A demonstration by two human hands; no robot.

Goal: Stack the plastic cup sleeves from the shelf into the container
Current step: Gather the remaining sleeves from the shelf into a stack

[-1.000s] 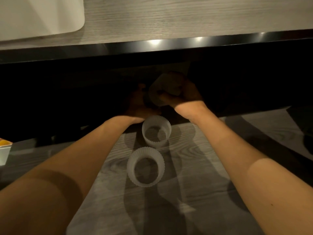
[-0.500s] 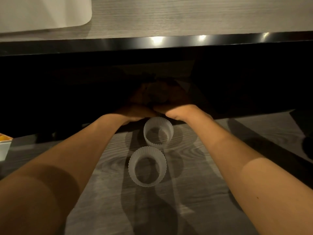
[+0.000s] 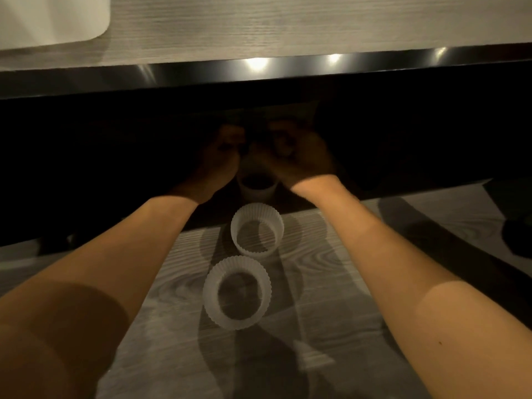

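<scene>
In the head view, both bare arms reach forward under the overhanging grey wood-grain desk (image 3: 288,21) with its shiny dark metal edge, into the deep shadow of the shelf space below it. The left hand (image 3: 221,159) and the right hand (image 3: 296,156) are close together there, with the fingers curled toward each other. The place is so dark that I cannot tell how far either grip is closed, or whether it has hold of anything.

Just below and between the two hands stands a small translucent white cup (image 3: 257,188) at the edge of the shadow, upright and with its mouth up. Nearer to the person, on the lit grey wood-grain shelf board (image 3: 331,283), stand two more translucent white fluted plastic cup sleeves: the farther sleeve (image 3: 257,230) just in front of the shadowed cup, and the nearer sleeve (image 3: 236,292) just beside it, a little to the left. All three make a loose line and none is nested in another. A pale rounded container corner (image 3: 51,21) lies on the desk at the upper left; if this is the target container I cannot say.

I judge that the step in hand is the taking of sleeves out of the shelf. The next move probably calls for a gentle pinch on the thin wall, because such soft plastic bends easily, and then for bringing the sleeve out into the light.
</scene>
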